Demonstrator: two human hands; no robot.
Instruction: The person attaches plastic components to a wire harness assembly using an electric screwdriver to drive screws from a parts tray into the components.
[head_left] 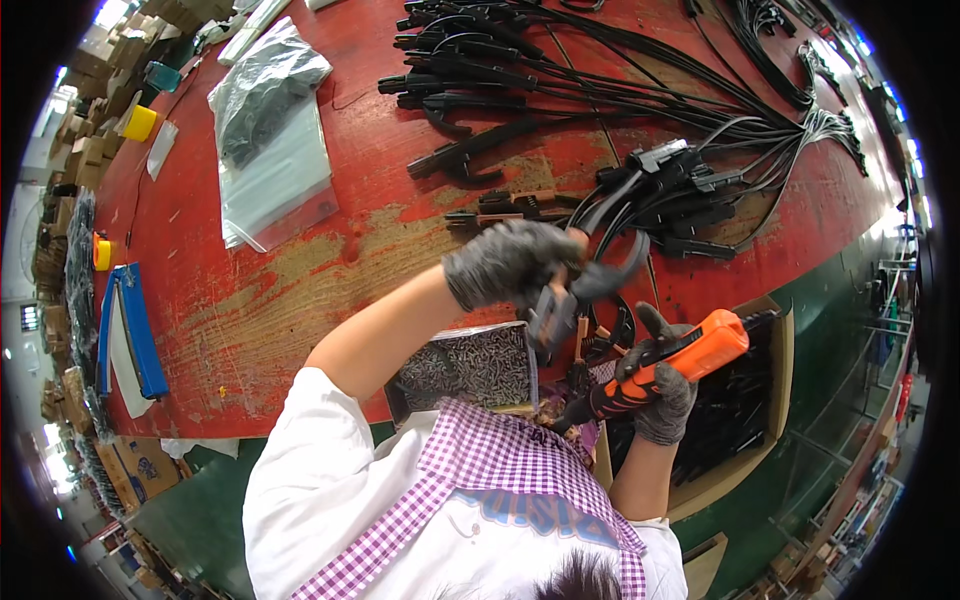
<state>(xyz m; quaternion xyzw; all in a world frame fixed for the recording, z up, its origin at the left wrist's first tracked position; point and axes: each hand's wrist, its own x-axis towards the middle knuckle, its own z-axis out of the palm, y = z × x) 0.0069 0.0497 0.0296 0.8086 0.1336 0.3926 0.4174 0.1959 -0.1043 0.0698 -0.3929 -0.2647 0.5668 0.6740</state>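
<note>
My left hand (515, 262), in a dark grey glove, reaches over the front of the red worktable. Its fingers are closed around a black electrode holder (552, 312) with a copper-coloured part; motion blurs it. My right hand (662, 385), gloved too, grips an orange and black power screwdriver (680, 362) whose black tip end points down to the left, near my apron. Below the left hand stands a box of small screws (470, 368). Copper-coloured jaw pieces (520, 203) lie just beyond the left hand, and more black electrode holders (680, 195) with cables are piled to its right.
Several black electrode holders (460, 90) lie across the far table, their cables (740, 110) running right to a bundle. Clear plastic bags (275, 190) lie at left, beside a blue holder (145, 335). A cardboard box (778, 420) of black parts stands at my right, off the table edge.
</note>
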